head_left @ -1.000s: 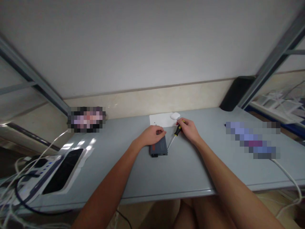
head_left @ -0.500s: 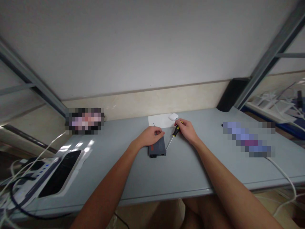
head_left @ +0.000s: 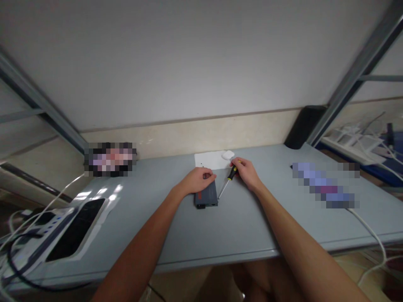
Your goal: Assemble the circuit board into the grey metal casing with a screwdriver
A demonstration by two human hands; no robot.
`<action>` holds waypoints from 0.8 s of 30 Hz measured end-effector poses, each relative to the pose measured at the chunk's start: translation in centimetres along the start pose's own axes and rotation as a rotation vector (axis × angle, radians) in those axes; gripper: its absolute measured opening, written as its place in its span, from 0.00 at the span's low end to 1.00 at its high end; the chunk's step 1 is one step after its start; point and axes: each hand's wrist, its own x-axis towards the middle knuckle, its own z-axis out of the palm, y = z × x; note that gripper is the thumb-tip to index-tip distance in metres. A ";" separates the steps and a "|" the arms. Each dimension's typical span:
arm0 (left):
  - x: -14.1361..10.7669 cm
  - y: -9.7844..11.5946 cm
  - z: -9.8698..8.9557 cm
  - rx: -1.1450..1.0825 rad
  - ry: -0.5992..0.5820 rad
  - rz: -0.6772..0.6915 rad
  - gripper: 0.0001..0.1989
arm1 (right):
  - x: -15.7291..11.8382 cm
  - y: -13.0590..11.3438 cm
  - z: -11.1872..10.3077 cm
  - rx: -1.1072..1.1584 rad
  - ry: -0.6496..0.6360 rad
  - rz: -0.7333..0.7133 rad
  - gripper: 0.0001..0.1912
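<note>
A flat dark grey electronic box (head_left: 207,196) with red lettering lies on the grey-blue desk (head_left: 233,230). My left hand (head_left: 200,179) is closed over its far end, fingers curled and gripping it. In my right hand (head_left: 244,171) is a screwdriver (head_left: 232,173) with a black and yellow handle. Its metal shaft slants down to the left, and the tip meets the box's near right corner. Behind the hands lies a white sheet of paper (head_left: 208,159) with a few tiny dark specks, and a white rounded object (head_left: 228,155) rests on its right part.
A dark-screened tablet-like device (head_left: 77,228) and a white power strip (head_left: 47,235) with cables lie at the left. A black cylinder-like object (head_left: 304,126) leans at the back right. Blurred-out items (head_left: 110,159) stand back left and right. Metal posts (head_left: 355,75) frame the desk.
The view has shifted very slightly. Both hands, the box and the screwdriver keep nearly the same positions, with the tip still at the box's corner.
</note>
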 end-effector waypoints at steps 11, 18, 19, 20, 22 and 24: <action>0.0 0.2 -0.2 -0.011 -0.001 -0.016 0.20 | 0.2 0.4 0.3 -0.006 -0.038 -0.014 0.22; -0.1 0.2 -0.4 -0.030 -0.024 0.001 0.21 | 0.4 0.9 0.4 0.010 -0.034 -0.005 0.21; -0.1 0.1 -0.4 -0.030 -0.025 0.002 0.21 | 0.4 0.9 0.4 0.011 -0.039 -0.007 0.21; -0.1 0.0 -0.4 -0.029 -0.025 0.003 0.21 | 0.3 0.9 0.4 0.013 -0.041 -0.008 0.20; 0.0 -0.1 -0.3 -0.026 -0.022 0.003 0.20 | 0.3 0.8 0.4 0.018 -0.036 -0.009 0.20; 0.0 -0.1 -0.3 -0.023 -0.021 0.004 0.20 | 0.3 0.7 0.3 0.024 -0.015 -0.007 0.20</action>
